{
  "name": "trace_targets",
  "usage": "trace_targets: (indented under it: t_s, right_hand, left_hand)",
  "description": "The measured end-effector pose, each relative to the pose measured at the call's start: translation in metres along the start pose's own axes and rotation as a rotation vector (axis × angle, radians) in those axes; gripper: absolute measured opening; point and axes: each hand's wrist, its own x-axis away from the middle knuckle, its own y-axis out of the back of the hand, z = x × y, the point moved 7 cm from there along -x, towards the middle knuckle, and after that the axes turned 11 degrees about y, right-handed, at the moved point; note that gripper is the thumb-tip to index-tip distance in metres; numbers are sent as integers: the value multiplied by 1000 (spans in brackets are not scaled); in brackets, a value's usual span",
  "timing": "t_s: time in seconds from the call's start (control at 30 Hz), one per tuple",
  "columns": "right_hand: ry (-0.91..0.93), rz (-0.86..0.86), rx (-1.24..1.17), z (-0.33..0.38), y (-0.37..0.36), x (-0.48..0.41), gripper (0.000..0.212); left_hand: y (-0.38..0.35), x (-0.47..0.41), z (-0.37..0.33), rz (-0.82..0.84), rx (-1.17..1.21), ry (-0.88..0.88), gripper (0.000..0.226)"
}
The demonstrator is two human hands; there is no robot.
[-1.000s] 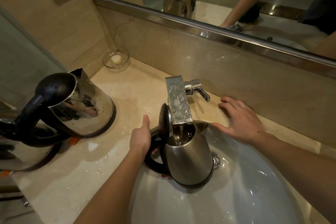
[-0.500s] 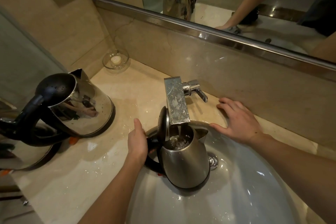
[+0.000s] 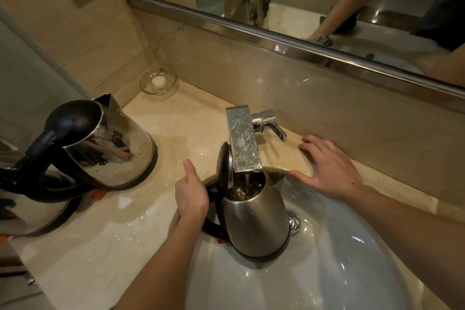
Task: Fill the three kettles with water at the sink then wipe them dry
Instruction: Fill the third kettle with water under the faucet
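White sink basin [image 3: 352,272], set in a wet marble desk [image 3: 100,246], holds the brushed-steel kettle [image 3: 256,224] at centre frame. It stands in the bowl with its lid [image 3: 224,166] raised, directly under the square tap [image 3: 242,141], whose stream [image 3: 247,181] runs into its mouth. A second kettle [image 3: 110,148], lid shut, stands on the desk at 9 o'clock. A third kettle [image 3: 30,214], cut by the frame edge, lies at 8 o'clock, and whether either holds water cannot be told. The left grip [image 3: 191,194] is wrapped round the filling kettle's black handle. The right grip [image 3: 329,171] lies flat and spread on the basin rim at 3 o'clock, holding nothing. No cloth is visible, so filling appears under way and wiping not yet begun.
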Motion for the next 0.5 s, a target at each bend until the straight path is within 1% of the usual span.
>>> trace_targets:
  t_s: [0.33,0.5]
  right_hand:
    - [6,-7,9,1,0,-1,79]
    - [7,-10,-1,0,0,0,79]
  left_hand:
    - [-2,-1,4,-57,-18,0,69]
    - [-2,2,2,-94,-28,-35,62]
